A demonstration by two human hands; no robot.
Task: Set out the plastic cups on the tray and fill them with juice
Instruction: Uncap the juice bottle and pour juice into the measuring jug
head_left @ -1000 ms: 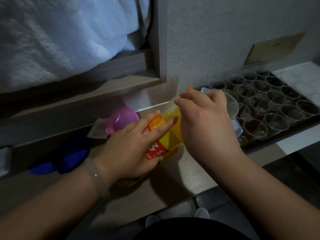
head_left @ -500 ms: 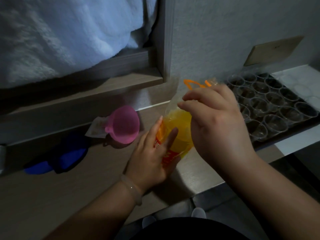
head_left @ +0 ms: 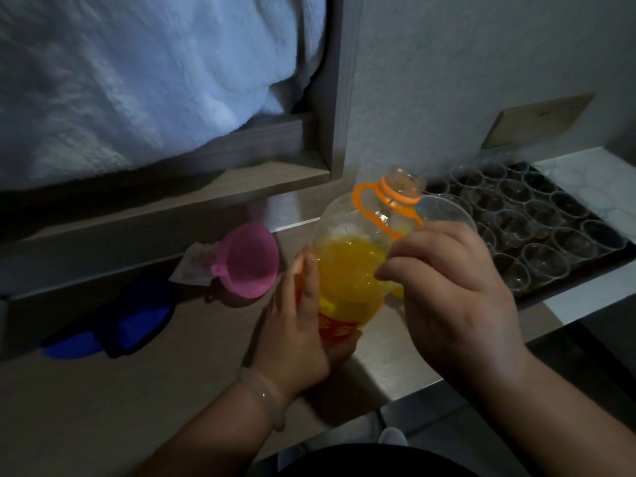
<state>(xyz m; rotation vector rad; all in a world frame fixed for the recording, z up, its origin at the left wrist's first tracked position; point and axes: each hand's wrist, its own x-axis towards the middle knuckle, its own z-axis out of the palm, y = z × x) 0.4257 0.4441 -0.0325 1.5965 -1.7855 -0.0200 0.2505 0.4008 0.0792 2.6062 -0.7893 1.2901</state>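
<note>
A clear juice bottle (head_left: 347,270) with orange juice, a red label and an orange carry handle stands upright on the wooden counter, its mouth uncapped. My left hand (head_left: 296,339) grips its lower part at the label. My right hand (head_left: 457,297) curls its fingers at the handle on the bottle's shoulder. To the right, several empty clear plastic cups (head_left: 543,215) stand in rows on a dark tray (head_left: 585,284). A clear jug (head_left: 447,210) stands behind my right hand, partly hidden.
A pink funnel (head_left: 249,259) lies on its side left of the bottle, with a small paper packet (head_left: 196,266) behind it. A blue object (head_left: 103,328) sits further left. A wooden ledge (head_left: 206,187) with white bedding overhangs the counter's back.
The bottle has swung from tilted toward the jug back to upright, its open mouth now showing. My left hand slid down to the label. My right hand dropped from the neck to the handle.
</note>
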